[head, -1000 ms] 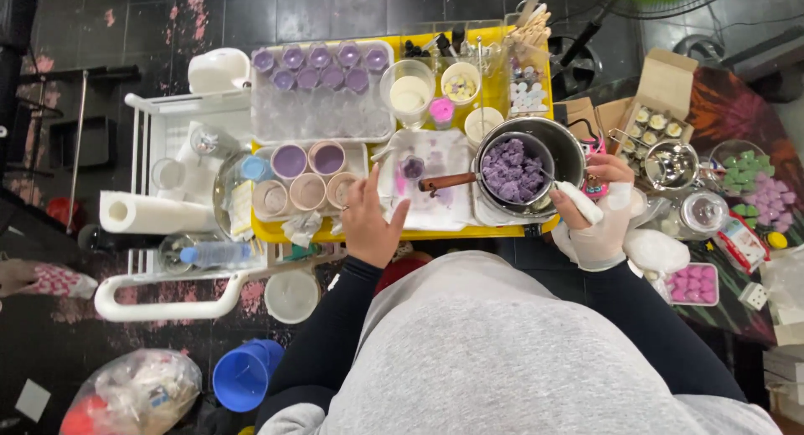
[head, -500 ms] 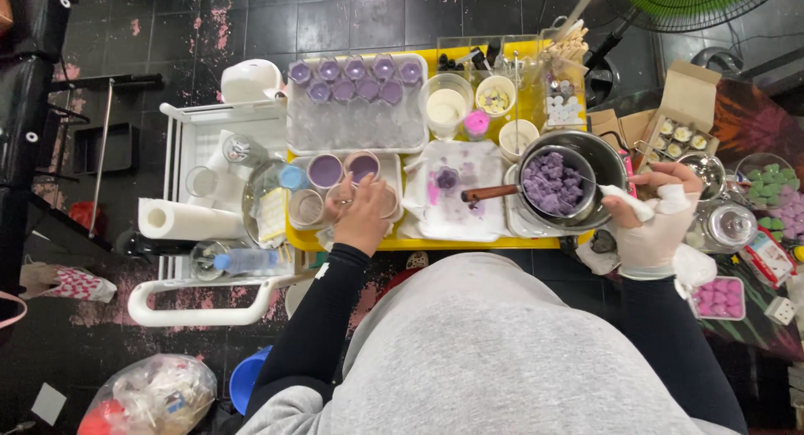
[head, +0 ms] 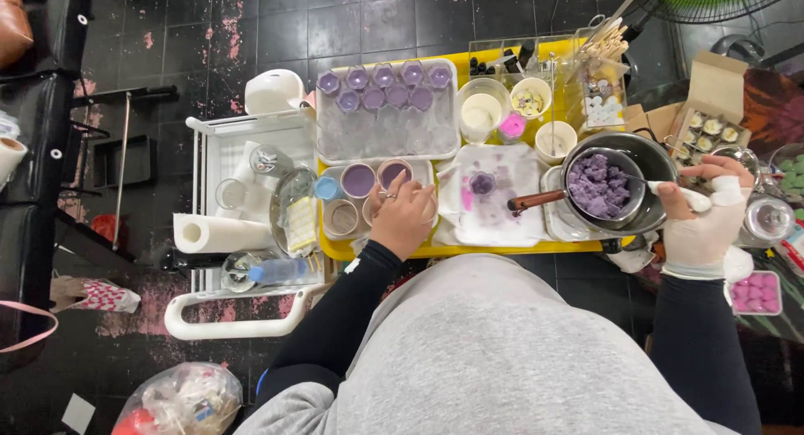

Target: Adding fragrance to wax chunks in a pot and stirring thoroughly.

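My left hand (head: 404, 217) lies over a small beige cup on the yellow tray (head: 377, 251), fingers curled around its rim. Next to it stand two cups of purple liquid (head: 358, 180) and an empty cup (head: 341, 217). My gloved right hand (head: 702, 213) grips a white-handled stirrer (head: 682, 194) whose thin metal end reaches into a small saucepan of purple chunks (head: 599, 186). That saucepan has a wooden handle (head: 536, 202) and sits inside a larger steel pot (head: 657, 160). A stained white cloth (head: 494, 205) lies between the hands.
A clear tray of small purple cups (head: 385, 87) sits at the back. On the left, a white cart (head: 243, 142) holds a paper towel roll (head: 213, 232) and a bottle (head: 276, 272). A cardboard box of small candles (head: 712, 125) is at right, a plastic bag (head: 180, 401) on the floor.
My left hand moved left from the white cloth onto the cups and closed over one. My right hand stayed at the pot with the stirrer. The view shifted sideways.
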